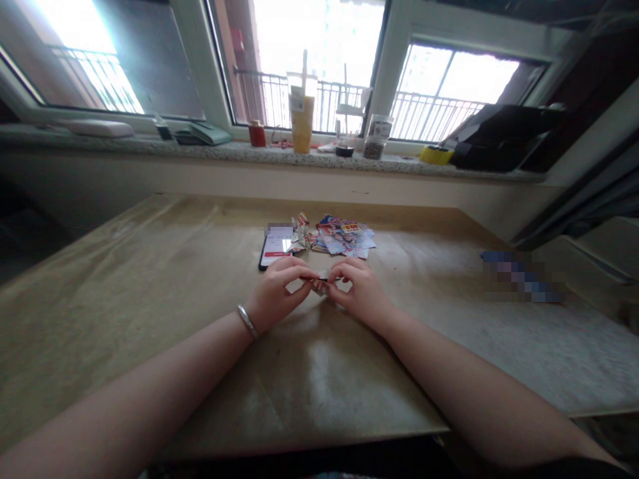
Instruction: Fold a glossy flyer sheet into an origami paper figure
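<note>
Between my two hands is a small folded piece of printed paper (320, 286), white with red and dark marks. My left hand (282, 286), with a silver bangle at the wrist, pinches its left end between thumb and fingers. At the other end my right hand (357, 286) pinches it the same way. Just beyond the left hand lies a phone (275, 247) with its screen lit. Beside the phone sit several crumpled or folded paper pieces (302, 236). Past my right hand a pile of colourful printed sheets (347, 236) is spread on the table.
The tan-covered table (200, 266) reaches to the wall under the window. A blurred blue item (519, 276) lies at its right side. On the sill (210, 153) stand a drink cup (302, 120), a red jar (257, 134), a clear container (377, 136), yellow tape (436, 155) and a black bag (499, 140).
</note>
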Demonstrator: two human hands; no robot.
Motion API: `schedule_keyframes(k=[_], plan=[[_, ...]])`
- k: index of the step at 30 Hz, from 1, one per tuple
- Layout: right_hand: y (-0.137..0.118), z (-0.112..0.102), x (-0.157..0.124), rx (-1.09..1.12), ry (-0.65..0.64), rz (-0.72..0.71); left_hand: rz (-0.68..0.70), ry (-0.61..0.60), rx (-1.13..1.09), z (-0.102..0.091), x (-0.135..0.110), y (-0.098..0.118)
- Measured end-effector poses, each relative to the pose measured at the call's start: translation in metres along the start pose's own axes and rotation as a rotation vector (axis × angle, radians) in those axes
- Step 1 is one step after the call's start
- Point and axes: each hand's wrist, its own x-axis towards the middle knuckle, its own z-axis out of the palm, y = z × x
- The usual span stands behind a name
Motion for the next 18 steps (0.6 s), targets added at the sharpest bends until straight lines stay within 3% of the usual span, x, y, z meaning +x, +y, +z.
schedule_keyframes(k=[6, 12, 18], plan=[[-0.0061, -0.0011, -0.0025, 0.234, -0.001, 0.104, -0.084, -0.008, -0.028, -0.0021, 0.001, 0.0003], [-0.0048, -0.0035, -0.0024, 0.285, 0.001, 0.055, -0.182, -0.039, -0.073, -0.0036, -0.0008, -0.0038], [-0.0031, -0.0001, -0.0037, 0.259, 0.009, 0.124, -0.079, -0.094, -0.086, -0.0027, -0.0032, -0.003]])
